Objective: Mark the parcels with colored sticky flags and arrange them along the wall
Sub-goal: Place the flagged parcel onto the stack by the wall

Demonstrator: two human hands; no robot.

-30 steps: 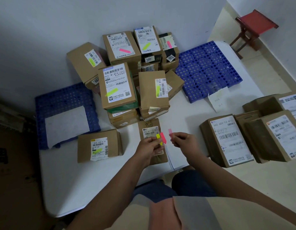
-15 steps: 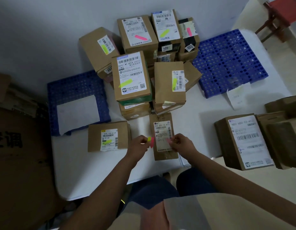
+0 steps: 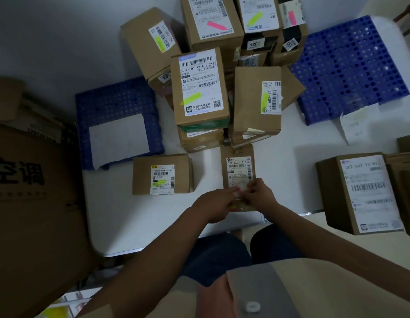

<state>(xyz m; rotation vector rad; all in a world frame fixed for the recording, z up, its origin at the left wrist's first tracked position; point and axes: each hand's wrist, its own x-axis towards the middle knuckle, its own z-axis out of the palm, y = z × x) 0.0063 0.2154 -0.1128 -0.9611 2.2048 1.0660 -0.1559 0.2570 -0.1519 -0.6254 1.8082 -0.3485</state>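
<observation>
A small flat brown parcel point(image 3: 237, 166) lies on the white table point(image 3: 282, 161) just in front of a stack of flagged parcels point(image 3: 200, 88) leaning at the wall. Both my hands meet over its near end. My left hand point(image 3: 216, 203) grips a small pad of sticky flags point(image 3: 233, 206), of which a bit of pink and yellow shows under the fingers. My right hand point(image 3: 260, 196) has its fingertips curled down on the lower edge of the parcel's white label, pinching a flag point(image 3: 239, 192) that is mostly hidden and blurred.
A flagged parcel point(image 3: 161, 174) lies to the left. Parcels without a visible flag point(image 3: 360, 193) stand on the right. Blue perforated mats point(image 3: 119, 120) point(image 3: 351, 67) flank the stack. A large carton point(image 3: 27, 191) stands at the far left.
Both hands came down and forward from above the table onto the small parcel's near end. The pink flag held up in my right hand is now at the label. The camera leaned closer.
</observation>
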